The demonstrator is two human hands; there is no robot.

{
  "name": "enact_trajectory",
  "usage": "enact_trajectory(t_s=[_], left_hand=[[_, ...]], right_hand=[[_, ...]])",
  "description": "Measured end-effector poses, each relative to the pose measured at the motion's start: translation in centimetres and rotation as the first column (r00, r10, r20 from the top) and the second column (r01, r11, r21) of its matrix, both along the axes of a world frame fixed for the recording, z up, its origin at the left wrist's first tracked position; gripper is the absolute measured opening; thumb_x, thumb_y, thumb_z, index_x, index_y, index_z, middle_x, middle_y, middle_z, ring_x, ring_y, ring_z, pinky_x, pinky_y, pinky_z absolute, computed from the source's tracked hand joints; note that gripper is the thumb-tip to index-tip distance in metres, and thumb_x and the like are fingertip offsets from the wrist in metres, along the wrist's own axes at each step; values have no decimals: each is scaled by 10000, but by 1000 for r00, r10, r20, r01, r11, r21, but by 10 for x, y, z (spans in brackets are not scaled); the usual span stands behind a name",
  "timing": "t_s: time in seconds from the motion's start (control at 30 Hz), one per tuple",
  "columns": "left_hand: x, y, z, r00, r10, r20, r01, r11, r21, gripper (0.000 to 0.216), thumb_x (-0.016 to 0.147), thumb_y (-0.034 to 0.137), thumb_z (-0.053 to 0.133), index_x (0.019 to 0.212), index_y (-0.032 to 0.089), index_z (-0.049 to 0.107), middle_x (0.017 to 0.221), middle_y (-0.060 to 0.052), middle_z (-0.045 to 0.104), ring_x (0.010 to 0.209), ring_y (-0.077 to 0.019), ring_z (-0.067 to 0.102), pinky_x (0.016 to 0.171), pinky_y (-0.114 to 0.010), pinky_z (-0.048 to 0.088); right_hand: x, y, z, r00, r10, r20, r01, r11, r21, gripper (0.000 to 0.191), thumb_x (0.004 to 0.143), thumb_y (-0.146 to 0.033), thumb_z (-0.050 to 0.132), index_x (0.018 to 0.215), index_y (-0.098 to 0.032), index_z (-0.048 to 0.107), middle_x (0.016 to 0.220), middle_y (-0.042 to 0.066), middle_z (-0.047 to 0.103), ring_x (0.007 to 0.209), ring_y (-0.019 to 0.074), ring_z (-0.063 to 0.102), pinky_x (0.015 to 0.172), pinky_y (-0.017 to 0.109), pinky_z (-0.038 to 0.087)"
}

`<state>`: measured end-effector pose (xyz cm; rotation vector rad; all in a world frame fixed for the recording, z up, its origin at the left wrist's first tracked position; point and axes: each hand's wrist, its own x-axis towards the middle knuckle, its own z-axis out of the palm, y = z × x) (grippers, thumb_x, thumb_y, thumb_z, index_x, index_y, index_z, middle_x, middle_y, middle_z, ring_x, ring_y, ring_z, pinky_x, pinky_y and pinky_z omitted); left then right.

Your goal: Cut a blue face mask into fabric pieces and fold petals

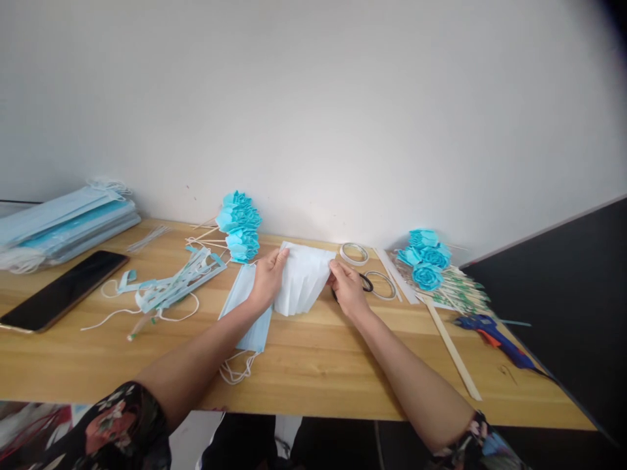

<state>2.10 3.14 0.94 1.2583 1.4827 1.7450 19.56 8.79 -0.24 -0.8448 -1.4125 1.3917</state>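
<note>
A white pleated piece of face mask (302,277) is stretched between my two hands above the table, its lower edge fanned in folds. My left hand (268,277) pinches its left edge, and my right hand (347,287) pinches the upper right corner. Black loops that look like scissor handles (366,282) show on both sides of my right hand; whether it holds them or they lie beneath is hidden. Under my left wrist lies a whole blue face mask (255,329) with white ear loops.
Cut mask strips (171,287) and a phone (63,290) lie left, before a stack of masks (73,219). Blue mask flowers (239,225) stand behind; more flowers (427,258) lie right. Tape rolls (353,254), a wooden strip (453,349) and a glue gun (499,339) occupy the right side.
</note>
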Motion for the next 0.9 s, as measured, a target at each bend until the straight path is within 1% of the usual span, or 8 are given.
enact_trajectory(t_s=[0.1, 0.2, 0.37, 0.47, 0.6, 0.73, 0.83, 0.9], left_hand=[[-1, 0, 0, 998, 24, 55, -23, 1000, -4, 388, 863, 488, 470, 627, 188, 398, 610, 40, 350, 587, -105, 326, 549, -229, 283], [-1, 0, 0, 998, 23, 64, -23, 1000, 0, 391, 872, 488, 466, 632, 189, 392, 612, 40, 347, 584, -103, 319, 544, -230, 280], [-5, 2, 2, 999, 45, 29, -45, 999, 14, 394, 886, 480, 456, 631, 186, 396, 614, 39, 348, 588, -101, 324, 549, -232, 284], [-9, 5, 4, 997, 80, -20, -79, 997, 16, 390, 870, 450, 486, 600, 184, 395, 601, 39, 346, 590, -102, 331, 550, -235, 279], [-12, 6, 6, 997, 72, 8, -72, 997, 15, 399, 851, 463, 517, 588, 182, 413, 580, 41, 348, 567, -99, 337, 528, -233, 277], [-10, 5, 3, 974, -127, 188, 136, 990, -35, 416, 834, 553, 528, 650, 185, 465, 533, 54, 381, 470, -89, 362, 461, -225, 288], [-7, 4, 2, 895, -305, 325, 337, 940, -46, 430, 814, 598, 536, 725, 178, 512, 549, 34, 483, 459, -104, 456, 457, -229, 342], [-5, 4, 1, 871, -352, 343, 392, 918, -53, 430, 787, 590, 581, 764, 162, 553, 592, 11, 544, 487, -110, 494, 475, -232, 371]], right_hand=[[0, 0, -3, 991, 134, -7, -134, 989, -58, 463, 765, -672, 548, 733, -212, 590, 630, 10, 570, 568, 172, 497, 555, 294, 411], [0, -2, -5, 985, 162, 61, -161, 987, -21, 477, 759, -671, 562, 642, -208, 548, 592, -3, 524, 551, 152, 453, 552, 281, 383], [2, -6, -4, 970, -4, 244, -37, 986, 162, 499, 801, -572, 586, 553, -209, 349, 545, -47, 298, 538, 107, 266, 510, 255, 233], [2, -7, -2, 958, -75, 278, 1, 967, 255, 508, 825, -572, 548, 556, -214, 308, 554, -47, 256, 549, 107, 237, 510, 261, 209], [1, -8, -1, 956, -97, 278, 17, 961, 276, 513, 831, -563, 545, 550, -215, 293, 554, -47, 243, 547, 105, 224, 506, 264, 199], [4, -4, -4, 968, -119, 221, 70, 974, 216, 511, 819, -575, 564, 561, -216, 307, 551, -55, 246, 534, 101, 230, 498, 257, 202], [6, 1, -7, 976, -141, 167, 114, 980, 165, 509, 797, -589, 587, 555, -215, 340, 533, -60, 280, 517, 99, 262, 490, 251, 224], [5, 3, -9, 978, -148, 146, 126, 981, 146, 496, 786, -599, 594, 557, -214, 384, 522, -55, 330, 515, 105, 307, 489, 250, 251]])
